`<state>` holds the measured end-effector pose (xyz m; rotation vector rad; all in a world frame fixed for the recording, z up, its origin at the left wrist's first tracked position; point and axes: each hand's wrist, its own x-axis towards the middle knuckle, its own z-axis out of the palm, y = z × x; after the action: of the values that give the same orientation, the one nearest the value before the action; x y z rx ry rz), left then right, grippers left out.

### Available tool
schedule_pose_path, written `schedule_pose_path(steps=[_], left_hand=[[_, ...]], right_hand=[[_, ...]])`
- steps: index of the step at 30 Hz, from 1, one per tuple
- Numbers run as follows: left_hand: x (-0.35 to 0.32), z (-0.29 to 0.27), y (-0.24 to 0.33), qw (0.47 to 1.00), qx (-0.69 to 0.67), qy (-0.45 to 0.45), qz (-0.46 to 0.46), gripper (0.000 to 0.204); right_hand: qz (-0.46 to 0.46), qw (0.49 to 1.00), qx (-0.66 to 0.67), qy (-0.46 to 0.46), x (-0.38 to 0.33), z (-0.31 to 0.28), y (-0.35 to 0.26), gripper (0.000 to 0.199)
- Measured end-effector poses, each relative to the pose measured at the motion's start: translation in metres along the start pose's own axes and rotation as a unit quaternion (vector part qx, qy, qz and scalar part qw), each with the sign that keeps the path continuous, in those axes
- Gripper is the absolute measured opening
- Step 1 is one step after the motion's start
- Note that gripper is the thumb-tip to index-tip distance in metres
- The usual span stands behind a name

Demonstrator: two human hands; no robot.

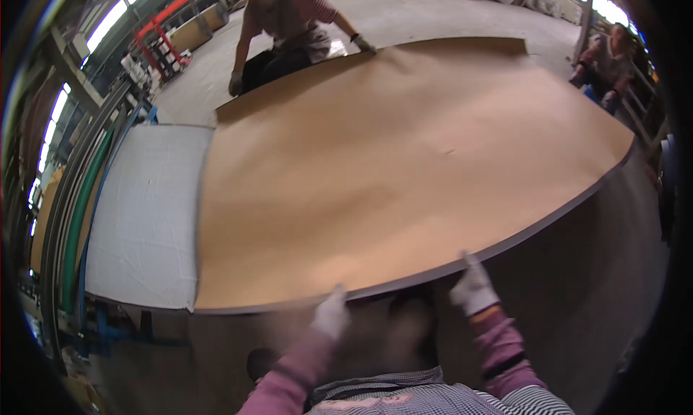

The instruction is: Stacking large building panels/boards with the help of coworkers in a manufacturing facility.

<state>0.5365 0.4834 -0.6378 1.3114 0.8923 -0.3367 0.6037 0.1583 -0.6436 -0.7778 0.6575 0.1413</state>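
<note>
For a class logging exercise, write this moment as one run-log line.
left hand: holds near edge of brown sheet | right hand: same edge, farther right | co-worker: at far edge

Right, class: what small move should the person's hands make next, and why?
Probably a gentle pull on the brown sheet: it shows shallow ripples, the left hand and right hand pinch its near edge, and a co-worker's hand is at the far edge.

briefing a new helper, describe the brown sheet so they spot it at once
Against the pale floor, find the person at the top. The brown sheet stretches from there to the left hand and right hand, both white-gloved. Its tan face sets it apart from the white panel on its left.
</note>
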Motion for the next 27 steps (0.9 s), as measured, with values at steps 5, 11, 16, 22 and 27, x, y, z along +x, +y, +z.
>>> schedule_pose_path(steps=[5,11,16,22,27], left_hand=[[0.085,0.006,-0.053,0.849,-0.433,-0.296,-0.065,0.051],[0.124,-0.104,-0.132,0.971,-0.208,0.111,0.026,0.027],[0.138,-0.051,-0.156,0.964,-0.187,0.087,-0.166,0.025],[0.097,0.031,-0.104,0.977,-0.015,-0.184,-0.103,0.04],[0.106,-0.09,-0.129,0.97,-0.175,0.041,-0.162,0.037]], right_hand=[[-0.043,0.988,-0.124,0.076,0.099,0.008,0.026,0.035],[0.017,0.997,0.058,0.043,0.136,-0.076,-0.032,0.055],[0.159,0.965,-0.167,0.122,0.13,-0.105,0.081,0.013],[-0.001,0.988,0.024,0.154,0.171,-0.179,0.058,0.041],[0.231,0.957,-0.15,0.086,0.129,-0.109,0.081,0.032]])
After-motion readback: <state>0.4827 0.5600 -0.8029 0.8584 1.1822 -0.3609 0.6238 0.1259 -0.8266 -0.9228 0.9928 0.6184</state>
